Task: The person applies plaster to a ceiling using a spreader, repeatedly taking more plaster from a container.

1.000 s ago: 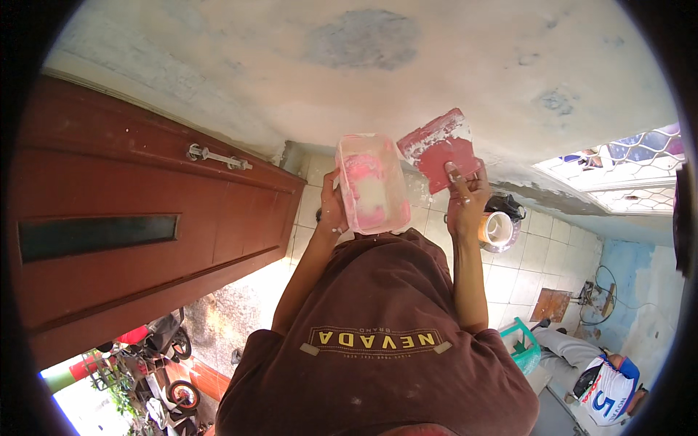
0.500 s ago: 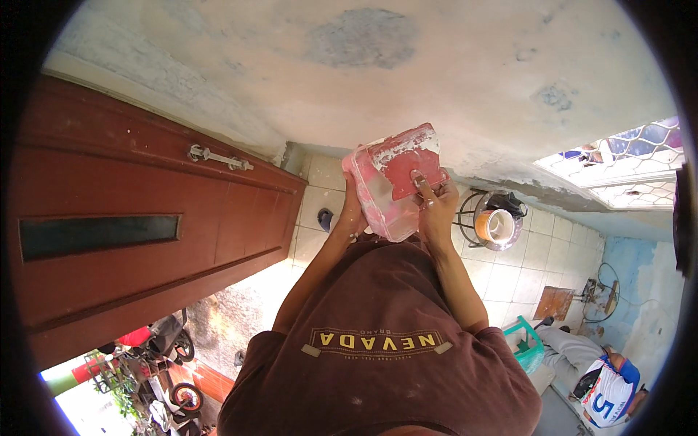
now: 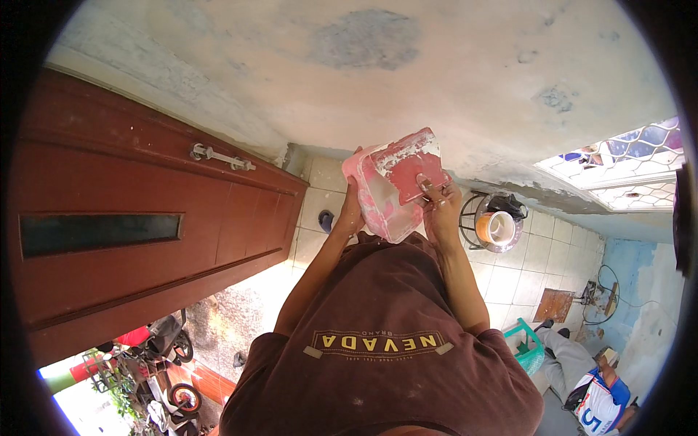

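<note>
A pink, partly see-through plastic tub (image 3: 385,216), smeared with pale residue, is gripped along its left side by my left hand (image 3: 352,208). In my right hand (image 3: 441,207) is a flat red putty spreader (image 3: 413,173), thumb on its face and fingers behind. White putty streaks the spreader's far edge. The spreader lies tilted over the tub's far right part and hides some of its opening. Both are in front of my chest, close to the patchy plastered wall (image 3: 291,87).
To the left is a brown door (image 3: 145,182) with a metal bolt. At right, a round stool (image 3: 476,236) holds an orange-and-white bucket (image 3: 497,229) and a black bag. A person (image 3: 600,392) sits far right by a green plastic stool (image 3: 527,349). A grille window (image 3: 618,163) breaks the wall.
The spreader has shifted slightly down and toward me over the tub, and more of the tub's inside shows. The seated person at right has moved an arm and leaned.
</note>
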Available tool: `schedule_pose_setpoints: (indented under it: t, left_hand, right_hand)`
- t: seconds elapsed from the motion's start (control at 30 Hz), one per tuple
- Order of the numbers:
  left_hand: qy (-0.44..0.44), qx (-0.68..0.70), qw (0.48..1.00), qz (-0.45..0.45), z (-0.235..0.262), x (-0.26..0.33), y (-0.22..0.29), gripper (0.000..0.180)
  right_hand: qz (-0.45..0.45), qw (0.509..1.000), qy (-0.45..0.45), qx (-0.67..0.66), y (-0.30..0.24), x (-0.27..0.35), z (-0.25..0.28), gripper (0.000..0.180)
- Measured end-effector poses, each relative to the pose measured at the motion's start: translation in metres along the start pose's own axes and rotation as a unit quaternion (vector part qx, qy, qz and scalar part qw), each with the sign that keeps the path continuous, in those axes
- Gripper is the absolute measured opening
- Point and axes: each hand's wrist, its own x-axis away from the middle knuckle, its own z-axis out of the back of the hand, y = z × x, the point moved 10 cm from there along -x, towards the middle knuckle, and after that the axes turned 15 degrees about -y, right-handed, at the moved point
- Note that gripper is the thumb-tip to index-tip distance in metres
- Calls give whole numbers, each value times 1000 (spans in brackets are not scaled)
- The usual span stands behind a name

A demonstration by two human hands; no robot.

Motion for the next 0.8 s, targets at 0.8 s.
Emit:
schedule_pose_setpoints:
  t: [0.8]
  left_hand:
    - [46,-254,956,137,54,28,-12,73]
  right_hand:
    - [-41,997,-50,30,8,-2,22,34]
